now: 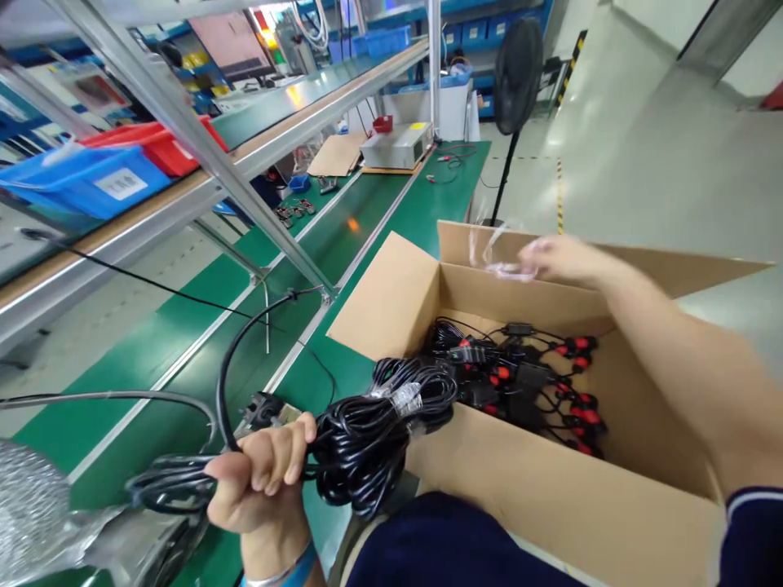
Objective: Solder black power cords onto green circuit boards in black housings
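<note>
My left hand [263, 465] is closed around a black cable at the front of the bench. Beside its fingers hangs the bundled black cable coil [373, 436], bound with a clear wrap. My right hand [566, 259] is over the far side of an open cardboard box [550, 469], its fingers closed on a strip of clear plastic [510, 269] that is smeared by motion. Inside the box lie several black cable assemblies [519, 375] with red-and-black connectors.
Left of the box runs a green workbench [404, 212] with metal rails and an upright post [245, 196]. Blue bin [86, 183] and red bin [177, 147] sit on the upper shelf. Bubble wrap [30, 514] lies at lower left. A black fan [519, 77] stands behind the box.
</note>
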`<move>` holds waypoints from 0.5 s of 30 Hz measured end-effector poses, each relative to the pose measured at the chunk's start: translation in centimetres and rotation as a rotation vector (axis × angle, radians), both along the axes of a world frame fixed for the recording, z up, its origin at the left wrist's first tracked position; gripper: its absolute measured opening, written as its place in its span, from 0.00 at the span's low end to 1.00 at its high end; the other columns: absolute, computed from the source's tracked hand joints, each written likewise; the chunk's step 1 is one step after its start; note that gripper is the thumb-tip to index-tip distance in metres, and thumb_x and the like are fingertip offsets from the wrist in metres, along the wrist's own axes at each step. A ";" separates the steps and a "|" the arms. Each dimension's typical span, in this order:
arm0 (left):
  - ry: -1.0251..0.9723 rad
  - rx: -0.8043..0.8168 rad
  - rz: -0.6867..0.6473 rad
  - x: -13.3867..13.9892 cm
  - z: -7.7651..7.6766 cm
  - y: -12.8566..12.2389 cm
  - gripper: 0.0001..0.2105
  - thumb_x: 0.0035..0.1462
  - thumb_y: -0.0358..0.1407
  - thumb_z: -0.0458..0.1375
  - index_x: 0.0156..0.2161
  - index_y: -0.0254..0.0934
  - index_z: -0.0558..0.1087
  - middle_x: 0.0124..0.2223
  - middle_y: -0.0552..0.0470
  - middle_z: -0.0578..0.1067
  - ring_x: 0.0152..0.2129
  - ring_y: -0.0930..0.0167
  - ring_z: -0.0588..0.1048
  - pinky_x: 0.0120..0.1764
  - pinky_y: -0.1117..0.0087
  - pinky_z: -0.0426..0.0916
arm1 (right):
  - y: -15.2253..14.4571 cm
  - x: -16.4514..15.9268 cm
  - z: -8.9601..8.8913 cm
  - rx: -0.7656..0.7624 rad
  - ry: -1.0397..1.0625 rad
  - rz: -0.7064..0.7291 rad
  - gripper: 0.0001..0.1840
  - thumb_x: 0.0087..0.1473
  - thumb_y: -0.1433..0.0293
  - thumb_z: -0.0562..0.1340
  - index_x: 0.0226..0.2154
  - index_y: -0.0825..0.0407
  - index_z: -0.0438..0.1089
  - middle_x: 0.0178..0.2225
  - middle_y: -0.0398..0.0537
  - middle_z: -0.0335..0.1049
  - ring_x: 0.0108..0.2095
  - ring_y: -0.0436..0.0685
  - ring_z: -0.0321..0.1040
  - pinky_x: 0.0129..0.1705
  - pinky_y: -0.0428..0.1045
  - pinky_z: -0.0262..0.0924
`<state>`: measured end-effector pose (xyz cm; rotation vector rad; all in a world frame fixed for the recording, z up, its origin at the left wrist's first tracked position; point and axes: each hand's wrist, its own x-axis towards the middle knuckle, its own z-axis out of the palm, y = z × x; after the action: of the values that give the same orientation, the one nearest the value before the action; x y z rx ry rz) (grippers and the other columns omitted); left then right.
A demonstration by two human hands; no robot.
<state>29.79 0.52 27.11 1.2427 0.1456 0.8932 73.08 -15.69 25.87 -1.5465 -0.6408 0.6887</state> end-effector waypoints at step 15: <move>0.066 0.070 0.021 -0.2 -0.1 -0.3 0.29 0.60 0.53 0.50 0.15 0.36 0.50 0.09 0.60 0.46 0.08 0.76 0.58 0.28 0.67 0.59 | -1.6 -2.7 -15.8 -0.795 -0.055 0.102 0.15 0.60 0.63 0.59 0.46 0.57 0.66 0.42 0.49 0.67 0.38 0.51 0.68 0.39 0.50 0.68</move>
<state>29.54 0.23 27.04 1.3389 0.1814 0.8816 70.39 -17.28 10.12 -2.2761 -0.5086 1.0579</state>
